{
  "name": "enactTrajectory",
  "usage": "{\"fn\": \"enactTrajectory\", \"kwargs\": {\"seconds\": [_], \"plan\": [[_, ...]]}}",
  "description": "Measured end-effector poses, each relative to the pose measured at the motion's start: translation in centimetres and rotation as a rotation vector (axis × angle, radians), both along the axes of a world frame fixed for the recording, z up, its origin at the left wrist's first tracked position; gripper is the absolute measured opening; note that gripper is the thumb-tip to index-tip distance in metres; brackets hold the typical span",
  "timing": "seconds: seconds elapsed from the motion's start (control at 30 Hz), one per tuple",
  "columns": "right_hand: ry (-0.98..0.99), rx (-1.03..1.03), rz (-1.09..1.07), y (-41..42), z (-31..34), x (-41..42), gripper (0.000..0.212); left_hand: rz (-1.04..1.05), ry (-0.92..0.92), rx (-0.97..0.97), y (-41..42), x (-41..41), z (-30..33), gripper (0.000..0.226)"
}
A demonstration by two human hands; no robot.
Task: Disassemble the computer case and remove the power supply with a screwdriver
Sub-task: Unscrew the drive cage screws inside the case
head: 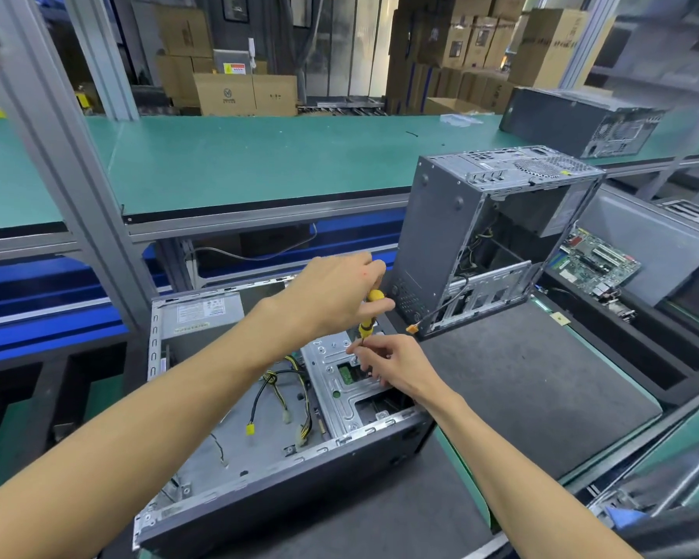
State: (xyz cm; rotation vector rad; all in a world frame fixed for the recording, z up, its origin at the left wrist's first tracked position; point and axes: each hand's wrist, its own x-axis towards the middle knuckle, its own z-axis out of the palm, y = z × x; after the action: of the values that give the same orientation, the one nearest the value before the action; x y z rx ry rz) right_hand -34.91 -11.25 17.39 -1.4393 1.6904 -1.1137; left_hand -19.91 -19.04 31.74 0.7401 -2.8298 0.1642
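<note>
An open computer case (259, 490) lies on its side on the dark mat. The grey power supply (196, 316) sits in its far left corner, with yellow and black cables (277, 391) trailing over the case floor. My left hand (331, 292) grips the yellow handle of a screwdriver (370, 310), held upright over the silver drive bracket (340, 381). My right hand (388, 363) pinches the shaft near the tip, down at the bracket. The tip itself is hidden by my fingers.
A second open case (489, 240) stands upright just right of my hands. A loose motherboard (598, 262) lies in a black tray further right. Another case (578, 119) rests on the green bench (239, 163) behind. Cardboard boxes are stacked in the background.
</note>
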Motion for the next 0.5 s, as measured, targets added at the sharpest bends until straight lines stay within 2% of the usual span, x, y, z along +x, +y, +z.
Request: {"fn": "enactTrajectory", "kwargs": {"seconds": [0.07,0.13,0.23,0.37,0.43,0.5], "plan": [[0.005,-0.006,0.000,-0.1,-0.1,-0.1,0.015,-0.112,0.052,0.189,-0.1,0.2,0.1,0.027],[0.015,-0.006,-0.001,-0.2,-0.3,-0.1,0.015,-0.166,0.066,0.306,-0.2,0.4,0.3,0.029],[0.011,-0.017,-0.004,-0.2,-0.5,-0.2,0.015,-0.091,0.057,0.204,-0.4,0.1,0.1,0.017],[-0.018,-0.033,-0.007,-0.2,-0.4,-0.2,0.015,0.092,0.022,-0.059,-0.4,-0.4,-0.9,0.042],[-0.026,-0.038,-0.009,-0.3,-0.5,-0.2,0.015,0.116,0.062,-0.076,-0.5,-0.4,-1.2,0.044],[-0.022,-0.043,-0.007,-0.3,-0.6,-0.3,0.015,0.064,0.117,-0.007,-0.6,-0.3,-1.2,0.037]]}}
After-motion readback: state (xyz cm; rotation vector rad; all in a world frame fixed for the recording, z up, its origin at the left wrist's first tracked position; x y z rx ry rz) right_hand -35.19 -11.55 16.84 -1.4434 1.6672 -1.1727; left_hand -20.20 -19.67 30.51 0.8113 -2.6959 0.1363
